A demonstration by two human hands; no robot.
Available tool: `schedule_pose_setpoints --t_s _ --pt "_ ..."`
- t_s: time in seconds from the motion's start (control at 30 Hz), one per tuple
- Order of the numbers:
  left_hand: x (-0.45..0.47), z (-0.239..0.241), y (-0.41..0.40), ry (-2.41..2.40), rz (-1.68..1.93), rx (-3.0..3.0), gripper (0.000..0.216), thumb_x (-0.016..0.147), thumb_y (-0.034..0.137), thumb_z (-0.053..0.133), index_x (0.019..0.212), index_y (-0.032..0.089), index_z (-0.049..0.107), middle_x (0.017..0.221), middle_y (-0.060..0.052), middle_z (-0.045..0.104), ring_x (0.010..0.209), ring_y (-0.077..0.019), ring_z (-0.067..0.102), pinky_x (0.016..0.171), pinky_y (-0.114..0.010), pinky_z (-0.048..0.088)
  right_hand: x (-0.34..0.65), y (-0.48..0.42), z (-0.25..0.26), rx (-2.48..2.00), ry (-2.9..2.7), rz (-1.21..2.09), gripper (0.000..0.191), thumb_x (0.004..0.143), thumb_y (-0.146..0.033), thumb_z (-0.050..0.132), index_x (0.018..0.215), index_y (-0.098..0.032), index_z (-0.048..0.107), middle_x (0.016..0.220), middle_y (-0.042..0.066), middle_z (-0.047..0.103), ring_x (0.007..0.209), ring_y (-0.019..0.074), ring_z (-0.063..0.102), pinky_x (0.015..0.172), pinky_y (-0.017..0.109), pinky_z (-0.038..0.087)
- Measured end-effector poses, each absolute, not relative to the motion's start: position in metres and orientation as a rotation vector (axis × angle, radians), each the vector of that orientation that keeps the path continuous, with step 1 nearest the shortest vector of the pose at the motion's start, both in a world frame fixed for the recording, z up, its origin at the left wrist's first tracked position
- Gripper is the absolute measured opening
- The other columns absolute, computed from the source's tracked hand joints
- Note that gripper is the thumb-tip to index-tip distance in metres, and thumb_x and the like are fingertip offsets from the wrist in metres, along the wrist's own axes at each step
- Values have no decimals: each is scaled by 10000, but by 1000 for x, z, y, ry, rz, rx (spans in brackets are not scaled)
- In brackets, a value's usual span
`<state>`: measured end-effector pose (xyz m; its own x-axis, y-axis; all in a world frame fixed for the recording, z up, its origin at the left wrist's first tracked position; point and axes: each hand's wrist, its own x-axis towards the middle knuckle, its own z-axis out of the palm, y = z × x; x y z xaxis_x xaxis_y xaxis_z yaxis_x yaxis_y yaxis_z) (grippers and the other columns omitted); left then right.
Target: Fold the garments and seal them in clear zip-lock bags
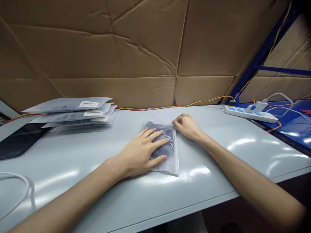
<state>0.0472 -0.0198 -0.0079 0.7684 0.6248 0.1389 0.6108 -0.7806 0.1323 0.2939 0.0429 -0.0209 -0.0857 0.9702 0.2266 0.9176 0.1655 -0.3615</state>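
Note:
A translucent plastic bag [170,161] with something dark inside lies flat on the table in front of me. Small dark print shows near its upper right. My left hand [143,149] rests on the bag, palm down with its fingers spread. At the bag's upper right corner, my right hand [186,126] is closed, thumb and fingers pinched together at the bag's edge. Whether the pinch holds the edge itself or some small thing there, I cannot make out.
Several similar bags with white labels are stacked [73,111] at the back left, beside a black flat object [21,139]. A white cable [26,184] loops at the left. A power strip [250,113] with a plugged-in charger sits at the back right. Cardboard [145,64] stands behind the table.

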Motion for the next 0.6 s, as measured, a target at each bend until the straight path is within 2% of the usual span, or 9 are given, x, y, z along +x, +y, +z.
schedule_pose_setpoints --t_s 0.27,0.6 --pt "53 -10 -22 1162 264 2852 535 1014 554 423 1496 336 505 1615 -56 423 1490 -337 368 1243 -596 246 289 36 -20 -1696 -2107 157 253 947 -322 524 840 -197 716 1110 117 708 1152 291 590 982 366 453" --pt "56 -15 -18 1404 323 2794 505 1029 523 406 1446 293 574 1577 -71 478 1458 -342 408 1226 -591 273 276 20 -16 -1521 -2209 250 234 918 -316 575 717 -217 644 1084 101 695 1109 270 589 994 399 457"
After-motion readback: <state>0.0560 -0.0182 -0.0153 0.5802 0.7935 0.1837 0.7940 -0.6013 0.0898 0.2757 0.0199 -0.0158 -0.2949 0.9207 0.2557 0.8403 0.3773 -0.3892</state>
